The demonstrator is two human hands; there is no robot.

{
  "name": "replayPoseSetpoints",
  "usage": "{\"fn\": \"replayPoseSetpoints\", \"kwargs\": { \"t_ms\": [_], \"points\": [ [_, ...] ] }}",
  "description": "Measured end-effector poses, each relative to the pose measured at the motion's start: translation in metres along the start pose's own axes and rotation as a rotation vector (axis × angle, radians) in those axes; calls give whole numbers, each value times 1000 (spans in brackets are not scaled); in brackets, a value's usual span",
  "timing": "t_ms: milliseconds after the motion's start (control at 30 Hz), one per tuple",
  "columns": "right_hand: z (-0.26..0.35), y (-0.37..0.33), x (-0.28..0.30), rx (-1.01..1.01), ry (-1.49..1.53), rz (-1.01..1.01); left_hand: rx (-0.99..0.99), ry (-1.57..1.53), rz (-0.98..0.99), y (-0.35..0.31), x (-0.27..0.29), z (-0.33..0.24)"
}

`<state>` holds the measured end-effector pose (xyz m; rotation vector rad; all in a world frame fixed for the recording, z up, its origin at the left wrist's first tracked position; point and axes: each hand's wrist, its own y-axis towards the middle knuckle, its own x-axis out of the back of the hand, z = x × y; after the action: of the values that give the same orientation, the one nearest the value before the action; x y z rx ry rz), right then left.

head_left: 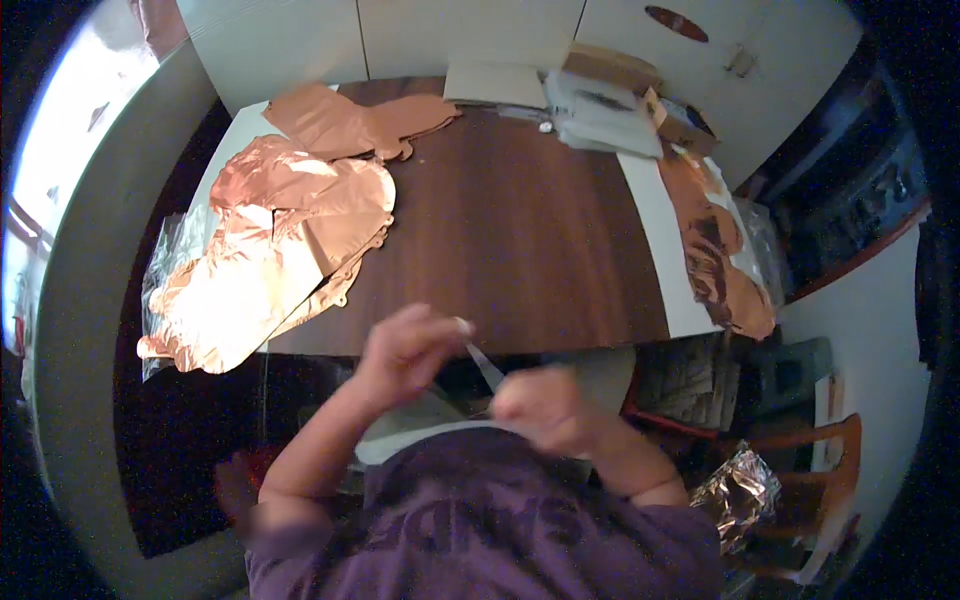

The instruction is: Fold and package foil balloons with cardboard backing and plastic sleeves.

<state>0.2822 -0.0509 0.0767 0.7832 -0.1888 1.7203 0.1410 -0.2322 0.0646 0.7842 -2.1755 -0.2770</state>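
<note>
A thin, whitish see-through strip stretches slantwise between my hands, just off the table's near edge. My left hand pinches its upper end between the fingertips. Lower and to the right, my right hand is closed around the other end, somewhat blurred. Whether the strip is tape, ribbon or a straw does not show. Nearest my left hand, on the table, lies a pile of shiny copper-coloured flat foil balloons, overlapping one another.
The brown wood-grain table has white side borders. More copper foil pieces lie along its right edge. Clear plastic packs, a cardboard box and a pale flat box stand at the back. A wooden chair is at lower right.
</note>
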Motion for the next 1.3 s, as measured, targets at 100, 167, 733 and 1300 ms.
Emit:
{"fn": "replayPoseSetpoints", "kwargs": {
  "t_ms": [100,167,733,1300],
  "points": [
    [-15,22,8,-194,70,-421,-255,-437,140,-9,-24,-26],
    [-21,5,-21,-142,-8,-19,-176,-24,-13,0,-7,-15],
    [-5,0,-19,-12,93,-56,19,-134,-8,5,-15,2],
    [-5,22,2,-15,-31,-308,-77,-350,110,-3,-21,-8]
  ]
}}
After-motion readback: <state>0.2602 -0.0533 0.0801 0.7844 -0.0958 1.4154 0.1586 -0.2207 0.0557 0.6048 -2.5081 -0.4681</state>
